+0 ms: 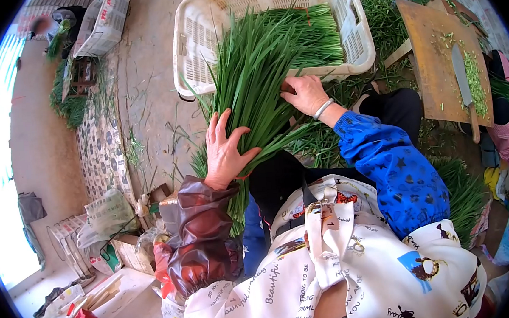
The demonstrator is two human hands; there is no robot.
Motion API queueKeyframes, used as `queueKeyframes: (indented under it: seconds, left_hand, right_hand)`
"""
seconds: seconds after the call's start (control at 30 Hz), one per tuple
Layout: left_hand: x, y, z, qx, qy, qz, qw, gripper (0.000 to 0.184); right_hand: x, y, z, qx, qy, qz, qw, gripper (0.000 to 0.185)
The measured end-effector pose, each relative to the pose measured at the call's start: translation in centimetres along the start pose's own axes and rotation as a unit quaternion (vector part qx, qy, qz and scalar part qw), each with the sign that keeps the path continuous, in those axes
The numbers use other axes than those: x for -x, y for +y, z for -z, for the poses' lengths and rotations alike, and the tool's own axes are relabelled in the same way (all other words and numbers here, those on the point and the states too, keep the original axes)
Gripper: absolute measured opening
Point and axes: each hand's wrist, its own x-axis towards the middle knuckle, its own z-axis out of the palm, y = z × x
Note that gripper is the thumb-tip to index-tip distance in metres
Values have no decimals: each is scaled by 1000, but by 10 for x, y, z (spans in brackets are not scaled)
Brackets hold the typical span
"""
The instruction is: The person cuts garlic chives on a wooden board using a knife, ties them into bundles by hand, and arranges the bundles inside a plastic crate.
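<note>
A large bundle of long green leafy stalks (248, 82) stands upright before me, its leaf tips over the near left edge of a white plastic crate (184, 51). My left hand (226, 149) lies against the lower left of the bundle, thumb and fingers spread around it, near a red band. At the bundle's right side my right hand (306, 94) has its fingers closed on the leaves, fingertips partly hidden. Inside the crate lies another bundle (317, 37), tied with a red band.
A wooden board (431, 43) with a knife (461, 77) and chopped green bits stands at the right. More stalks (457, 194) lie below it. Another person (64, 24) is at the upper left, near a white crate (100, 24). Bags and boxes fill the lower left.
</note>
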Motion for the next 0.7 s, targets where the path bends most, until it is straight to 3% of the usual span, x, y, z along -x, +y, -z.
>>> queueKeyframes:
  seconds: [0.13, 0.2, 0.23, 0.4, 0.47, 0.5, 0.53, 0.6, 0.67, 0.7]
  left_hand:
    - [0, 0, 0, 2, 0, 3, 1000, 45]
    - [0, 0, 0, 2, 3, 4, 1000, 45]
    - [0, 0, 0, 1, 5, 5, 1000, 45]
    - [-2, 2, 0, -6, -7, 8, 1000, 46]
    - [-2, 3, 1, -10, -13, 3, 1000, 46]
    - [-2, 3, 0, -17, -13, 1, 1000, 46]
    - [-2, 4, 0, -24, -13, -3, 1000, 46]
    - [-1, 3, 0, -17, -11, -7, 1000, 46]
    - [1, -1, -3, -8, -7, -8, 1000, 46]
    - [3, -4, -4, 46, 17, 5, 999, 48]
  right_hand:
    - [8, 0, 9, -5, -14, 8, 1000, 10]
    - [18, 0, 15, -39, 97, 132, 986, 8]
    - [22, -6, 24, -55, 104, 155, 981, 8]
    - [50, -26, 45, -191, 16, 145, 971, 5]
    - [54, -29, 43, -365, -22, 76, 928, 4]
    - [56, -34, 39, -501, -39, 4, 865, 4]
    - [58, -37, 43, -501, -36, 5, 865, 4]
    - [59, -45, 57, -714, -173, -125, 666, 8]
    - [69, -39, 68, -725, -253, -77, 636, 24]
    - [76, -32, 74, -655, -345, -119, 661, 25]
